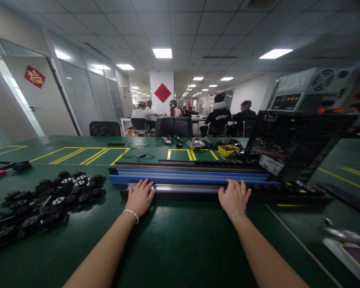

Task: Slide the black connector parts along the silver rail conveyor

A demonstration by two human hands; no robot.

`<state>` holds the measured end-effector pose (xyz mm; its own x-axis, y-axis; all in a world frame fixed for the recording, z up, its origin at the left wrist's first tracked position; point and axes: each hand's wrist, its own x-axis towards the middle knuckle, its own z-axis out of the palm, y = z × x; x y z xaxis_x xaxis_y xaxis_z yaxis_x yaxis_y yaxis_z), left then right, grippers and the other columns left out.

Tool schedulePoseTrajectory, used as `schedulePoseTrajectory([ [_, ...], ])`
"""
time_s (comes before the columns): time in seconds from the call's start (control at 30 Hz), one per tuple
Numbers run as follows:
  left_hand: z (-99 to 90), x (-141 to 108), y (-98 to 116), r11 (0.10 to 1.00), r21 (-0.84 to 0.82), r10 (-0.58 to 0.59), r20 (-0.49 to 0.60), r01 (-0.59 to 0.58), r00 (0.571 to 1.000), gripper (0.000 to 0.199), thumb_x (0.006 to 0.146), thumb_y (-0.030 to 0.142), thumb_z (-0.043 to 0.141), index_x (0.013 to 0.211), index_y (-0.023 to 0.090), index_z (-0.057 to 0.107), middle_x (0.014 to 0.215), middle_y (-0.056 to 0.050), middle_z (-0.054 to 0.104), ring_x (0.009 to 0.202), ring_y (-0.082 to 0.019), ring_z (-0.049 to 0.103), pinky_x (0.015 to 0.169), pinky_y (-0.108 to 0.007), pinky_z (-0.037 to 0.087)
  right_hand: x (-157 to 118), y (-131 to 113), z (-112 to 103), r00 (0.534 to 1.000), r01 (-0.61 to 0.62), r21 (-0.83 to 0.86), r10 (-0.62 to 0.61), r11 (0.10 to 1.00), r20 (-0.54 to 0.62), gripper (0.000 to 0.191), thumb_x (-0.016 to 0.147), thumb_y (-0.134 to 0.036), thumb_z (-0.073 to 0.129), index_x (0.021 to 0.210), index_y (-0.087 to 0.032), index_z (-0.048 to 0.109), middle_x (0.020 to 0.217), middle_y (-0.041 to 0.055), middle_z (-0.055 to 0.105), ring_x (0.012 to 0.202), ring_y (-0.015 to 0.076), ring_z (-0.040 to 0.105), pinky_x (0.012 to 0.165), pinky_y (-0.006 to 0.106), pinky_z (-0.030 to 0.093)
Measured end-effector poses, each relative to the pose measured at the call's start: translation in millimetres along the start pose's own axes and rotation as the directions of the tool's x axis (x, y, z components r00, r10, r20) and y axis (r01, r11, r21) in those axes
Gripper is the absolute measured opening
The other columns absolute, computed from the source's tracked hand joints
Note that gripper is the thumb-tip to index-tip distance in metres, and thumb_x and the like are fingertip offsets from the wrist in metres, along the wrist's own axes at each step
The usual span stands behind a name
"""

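Silver bar [186, 189] laid across green table [180, 244], just in front of blue rail [192, 177]. Left hand [141, 196] placed near bar's left end, right hand [234, 197] near right end; hands set well apart, whether clamped cannot be told. Black fans [52, 200] grouped at left, PC case [300, 144] at right.

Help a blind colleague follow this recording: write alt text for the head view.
Someone's left hand and right hand rest on a long shiny bar before a blue rail on a green table. Black parts lie at left, an open computer case stands at right, and people sit beyond.
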<state>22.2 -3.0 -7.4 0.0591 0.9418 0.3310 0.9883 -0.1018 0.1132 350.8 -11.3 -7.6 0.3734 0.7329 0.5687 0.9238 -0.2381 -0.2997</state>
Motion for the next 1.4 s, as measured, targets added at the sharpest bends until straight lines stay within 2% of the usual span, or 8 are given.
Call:
schedulePoseTrajectory([
  [0.3, 0.7, 0, -1, 1.000, 0.025, 0.017, -0.019, -0.016, 1.000, 0.046, 0.086, 0.044, 0.028, 0.123, 0.026, 0.049, 0.137, -0.004, 0.041, 0.127, -0.024, 0.032, 0.104, -0.052, 0.018, -2, -8, 2, 1.000, 0.007, -0.022, -0.007, 1.000, 0.012, 0.041, 0.076, -0.025, 0.039, 0.115, -0.013, 0.049, 0.115, 0.0121, 0.055, 0.109, 0.0261, 0.042, 0.100, 0.051, 0.017],
  [0.47, -0.7, -1, 0, 0.999, 0.032, 0.016, -0.021, -0.016, 1.000, 0.046, 0.086, 0.044, 0.027, 0.123, 0.026, 0.049, 0.137, -0.004, 0.041, 0.127, -0.024, 0.033, 0.104, -0.052, 0.020, -5, -12, 0, 0.999, -0.033, -0.065, 0.033, 0.997, -0.003, 0.044, 0.077, -0.027, 0.041, 0.118, -0.014, 0.046, 0.121, 0.0122, 0.050, 0.106, 0.0273, 0.043, 0.097, 0.050, 0.021],
  [0.6, 0.5, 0, -1, 1.000, 0.024, 0.017, -0.022, -0.016, 1.000, 0.046, 0.086, 0.044, 0.027, 0.123, 0.026, 0.049, 0.136, -0.004, 0.041, 0.127, -0.024, 0.033, 0.103, -0.053, 0.020, -4, -12, -2, 0.995, -0.080, -0.082, 0.084, 0.993, 0.045, 0.046, 0.076, -0.029, 0.041, 0.120, -0.014, 0.045, 0.122, 0.0139, 0.048, 0.102, 0.0287, 0.047, 0.094, 0.051, 0.024],
  [0.77, 2.2, 0, -2, 1.000, 0.021, 0.017, -0.026, -0.017, 1.000, 0.047, 0.086, 0.045, 0.027, 0.122, 0.026, 0.049, 0.136, -0.004, 0.042, 0.127, -0.024, 0.034, 0.103, -0.052, 0.020, -2, -12, -1, 0.991, -0.103, -0.067, 0.108, 0.992, 0.075, 0.051, 0.075, -0.028, 0.042, 0.123, -0.011, 0.040, 0.120, 0.0161, 0.049, 0.105, 0.0290, 0.046, 0.096, 0.051, 0.021],
  [0.97, 2.0, 0, -2, 1.000, 0.016, 0.013, -0.020, -0.012, 1.000, 0.047, 0.086, 0.045, 0.028, 0.123, 0.026, 0.049, 0.137, -0.004, 0.041, 0.127, -0.024, 0.033, 0.104, -0.052, 0.019, -1, -10, 1, 0.994, -0.099, -0.020, 0.099, 0.995, 0.054, 0.051, 0.074, -0.028, 0.044, 0.121, -0.008, 0.041, 0.116, 0.0175, 0.052, 0.105, 0.0289, 0.047, 0.099, 0.046, 0.020],
  [1.2, 1.9, 1, -2, 1.000, 0.023, 0.015, -0.023, -0.015, 1.000, 0.046, 0.086, 0.045, 0.028, 0.123, 0.026, 0.049, 0.137, -0.004, 0.041, 0.126, -0.024, 0.034, 0.104, -0.052, 0.020, 2, -8, 1, 0.996, -0.089, 0.006, 0.088, 0.996, 0.026, 0.047, 0.072, -0.026, 0.048, 0.112, -0.004, 0.046, 0.105, 0.0195, 0.056, 0.101, 0.0288, 0.051, 0.093, 0.038, 0.029],
  [1.4, 3.7, 1, -4, 0.999, 0.032, 0.025, -0.032, -0.024, 0.999, 0.046, 0.086, 0.044, 0.028, 0.122, 0.027, 0.049, 0.137, -0.004, 0.041, 0.127, -0.024, 0.033, 0.103, -0.052, 0.021, 2, -8, 0, 0.996, -0.077, 0.018, 0.077, 0.997, 0.036, 0.046, 0.071, -0.025, 0.047, 0.112, -0.004, 0.045, 0.102, 0.0188, 0.058, 0.098, 0.0279, 0.052, 0.093, 0.037, 0.028],
])
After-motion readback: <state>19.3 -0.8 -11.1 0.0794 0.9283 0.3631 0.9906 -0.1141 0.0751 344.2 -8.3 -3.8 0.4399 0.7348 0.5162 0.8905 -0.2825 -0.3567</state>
